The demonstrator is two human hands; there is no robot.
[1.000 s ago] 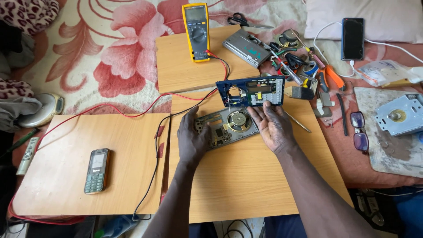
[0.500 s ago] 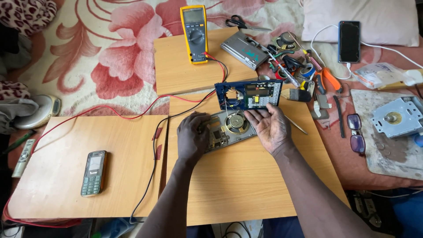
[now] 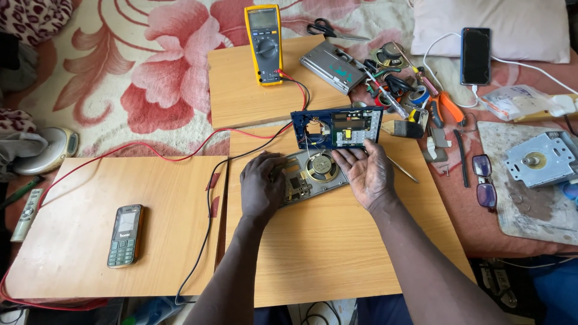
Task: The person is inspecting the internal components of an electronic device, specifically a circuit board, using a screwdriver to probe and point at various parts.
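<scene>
Little has been shifted since the earlier frame: both hands are kept on the opened device, and only the view has been nudged slightly.

Nearest, the wooden tabletop (image 3: 337, 253) carries the work. The left hand (image 3: 262, 185) is laid flat, fingers loosely curled, over the left end of the grey circuit board (image 3: 307, 177), and the round speaker (image 3: 321, 167) is left exposed. The right hand (image 3: 364, 174) is spread over the board's right end, its fingertips touching the lower edge of the blue casing (image 3: 337, 127), which stands tilted just behind. Whether anything is pinched between finger and thumb cannot be told.

Thin wires seem to join board and casing; if either half were pulled or twisted apart, those wires could likely be torn from their joints. The casing could be tipped over by a push from the fingertips.

Red and black test leads (image 3: 289, 123) are trailed past the left wrist to the yellow multimeter (image 3: 264, 43) farther back; a snag by the forearm might drag the meter. A metal probe (image 3: 402, 170) lies just beside the right hand and could be knocked off.
</scene>
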